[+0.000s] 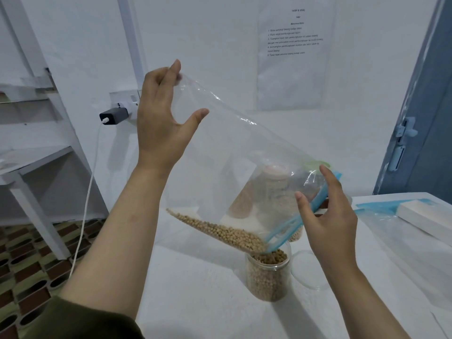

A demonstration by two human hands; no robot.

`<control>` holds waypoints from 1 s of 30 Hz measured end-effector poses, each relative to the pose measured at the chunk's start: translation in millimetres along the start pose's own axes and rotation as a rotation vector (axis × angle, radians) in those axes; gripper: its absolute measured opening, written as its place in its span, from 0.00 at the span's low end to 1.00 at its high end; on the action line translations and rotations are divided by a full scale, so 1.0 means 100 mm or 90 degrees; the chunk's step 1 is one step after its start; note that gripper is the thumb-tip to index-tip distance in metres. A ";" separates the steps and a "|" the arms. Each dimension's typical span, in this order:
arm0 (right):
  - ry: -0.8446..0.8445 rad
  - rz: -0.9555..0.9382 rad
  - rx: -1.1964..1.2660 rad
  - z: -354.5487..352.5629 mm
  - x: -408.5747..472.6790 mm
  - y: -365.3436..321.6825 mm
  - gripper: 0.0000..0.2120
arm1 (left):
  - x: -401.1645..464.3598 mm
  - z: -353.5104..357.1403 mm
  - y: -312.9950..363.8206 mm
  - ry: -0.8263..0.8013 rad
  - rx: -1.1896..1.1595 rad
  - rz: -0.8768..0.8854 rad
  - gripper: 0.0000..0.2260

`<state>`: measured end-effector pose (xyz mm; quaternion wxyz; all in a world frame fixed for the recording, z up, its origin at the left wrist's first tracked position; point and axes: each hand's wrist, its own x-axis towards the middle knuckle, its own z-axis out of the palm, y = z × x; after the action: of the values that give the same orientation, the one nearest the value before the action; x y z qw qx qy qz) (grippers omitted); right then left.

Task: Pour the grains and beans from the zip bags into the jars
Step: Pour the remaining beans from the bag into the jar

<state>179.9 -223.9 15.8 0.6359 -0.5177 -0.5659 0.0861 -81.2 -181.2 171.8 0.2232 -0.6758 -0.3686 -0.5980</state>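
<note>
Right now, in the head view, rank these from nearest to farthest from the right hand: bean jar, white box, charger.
1. Bean jar, just left of and below the right hand, under the bag's mouth.
2. White box, farther right on the table.
3. Charger, far left, plugged in on the wall.

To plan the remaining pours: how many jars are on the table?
3: an open jar under the zip bag, a pink-lidded jar and a green-lidded jar behind it; others may be hidden.
</note>
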 end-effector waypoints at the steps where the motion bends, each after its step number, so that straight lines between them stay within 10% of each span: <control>1: 0.002 0.001 -0.006 0.00 0.00 0.00 0.28 | 0.00 0.00 0.00 0.001 0.000 0.000 0.32; 11: -0.058 -0.018 -0.245 -0.07 0.14 -0.07 0.20 | -0.03 0.04 -0.01 -0.005 0.002 0.002 0.32; 17: -0.086 -0.328 -0.168 0.18 0.20 -0.26 0.17 | -0.03 0.04 -0.01 -0.004 0.013 -0.001 0.32; 30: -0.082 -0.415 -0.242 0.39 0.63 -0.47 0.35 | -0.01 0.06 0.01 -0.021 0.008 0.040 0.31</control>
<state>147.6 -179.4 84.1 0.4859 -0.4126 -0.7454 -0.1950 -76.8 -177.3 169.9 0.2404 -0.6953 -0.3545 -0.5772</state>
